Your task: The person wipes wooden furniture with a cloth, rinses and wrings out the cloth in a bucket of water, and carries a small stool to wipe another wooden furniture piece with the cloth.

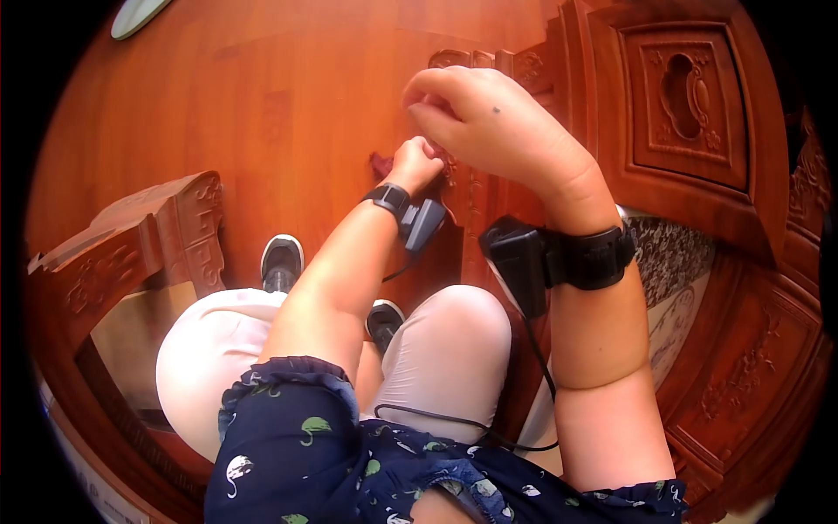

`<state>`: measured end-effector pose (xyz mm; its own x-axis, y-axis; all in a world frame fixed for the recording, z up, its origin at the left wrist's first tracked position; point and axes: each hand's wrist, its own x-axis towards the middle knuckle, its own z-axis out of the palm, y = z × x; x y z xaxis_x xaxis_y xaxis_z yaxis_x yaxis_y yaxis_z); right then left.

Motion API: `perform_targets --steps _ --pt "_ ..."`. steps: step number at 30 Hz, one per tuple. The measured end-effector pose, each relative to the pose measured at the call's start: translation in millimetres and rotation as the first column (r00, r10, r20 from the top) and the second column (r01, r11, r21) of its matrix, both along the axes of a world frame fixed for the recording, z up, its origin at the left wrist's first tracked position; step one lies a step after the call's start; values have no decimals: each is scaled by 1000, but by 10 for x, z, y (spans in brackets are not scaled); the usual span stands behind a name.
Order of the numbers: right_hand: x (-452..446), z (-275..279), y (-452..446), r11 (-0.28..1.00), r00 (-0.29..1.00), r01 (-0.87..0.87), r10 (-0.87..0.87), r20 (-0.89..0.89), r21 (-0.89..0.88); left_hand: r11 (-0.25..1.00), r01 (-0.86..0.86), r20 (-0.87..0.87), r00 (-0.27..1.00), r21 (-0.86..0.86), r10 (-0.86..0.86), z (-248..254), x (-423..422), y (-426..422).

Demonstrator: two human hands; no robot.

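Wooden floor [288,113], orange-brown, with faint plank seams. Directly upon it: two dark shoes [282,260] with pale soles, worn by the seated person; carved reddish wooden furniture [188,214] to either side; a pale, rounded object [140,16] farther off.

Left arm [327,271] and right arm [602,349] extended, with the left hand [410,168] and right hand [480,109] close together near the upper middle of the frame.

The left arm slants up and rightward from the lower left of centre, its hand closed with fingers curled in. The right arm rises almost vertically right of centre; its wrist [572,179] bends toward the upper left, the hand arched higher in the frame, fingers and thumb loosely bent with a gap between.
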<state>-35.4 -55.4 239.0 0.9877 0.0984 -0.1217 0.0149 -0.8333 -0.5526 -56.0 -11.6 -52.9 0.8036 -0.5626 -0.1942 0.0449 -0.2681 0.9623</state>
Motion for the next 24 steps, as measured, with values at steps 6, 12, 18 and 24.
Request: perform_targets --steps 6,12,18,24 --pt "18 30 -22 998 999 -31 30 -26 -50 897 332 -667 743 293 -57 535 311 38" --pt "12 28 -67 999 1000 -9 8 -22 -44 996 29 -867 491 -85 -88 499 198 368" --pt "-2 17 -61 998 1000 -26 26 -4 -58 987 -84 -645 764 -138 -25 378 24 181" --pt "10 33 -18 1000 999 2 -3 -33 -29 999 38 -101 994 0 -38 419 63 62"
